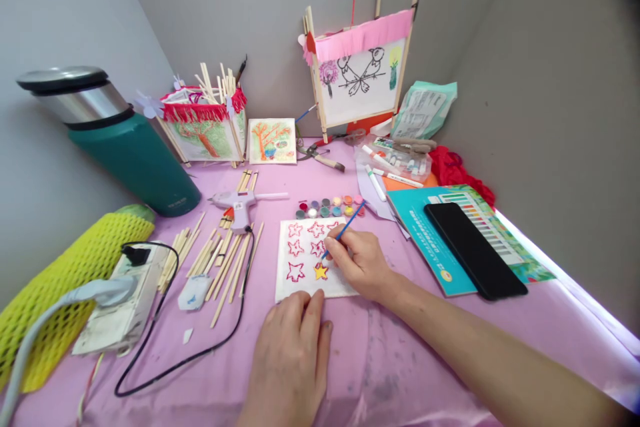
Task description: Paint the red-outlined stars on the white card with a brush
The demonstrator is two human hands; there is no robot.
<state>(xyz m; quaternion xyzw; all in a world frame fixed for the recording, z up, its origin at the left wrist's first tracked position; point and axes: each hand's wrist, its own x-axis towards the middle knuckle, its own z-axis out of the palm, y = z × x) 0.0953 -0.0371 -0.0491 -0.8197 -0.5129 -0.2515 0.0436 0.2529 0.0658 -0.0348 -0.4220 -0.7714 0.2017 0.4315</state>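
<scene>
At mid-table, paper: white sheet, lying on the pink cloth, right side partly covered by our right hand.
Yellow star: near row, filled, red outline round it.
Other stars: red outlines, no yellow visible; some half hidden by our fingers.
Brush: blue handle, tilted, tip at the top of the yellow star; contact too fine to tell.
Right hand: gripping the brush between thumb and fingers, low on the handle.
Left hand: palm down, fingers extended, nothing visible in it; fingertips at the near edge of the paper, pressure unclear.
Doing it well: we'd want light left fingertips on that edge so nothing slides, little paint per load, strokes from the middle out, tip inside the red line; points likely need the finest touch. We should lift our right wrist clear of wet colour.
Paints: small pots in rows, just beyond the paper.
Left side: glue gun, sticks, power strip, bottle.
Right side: phone on a book, markers behind.
</scene>
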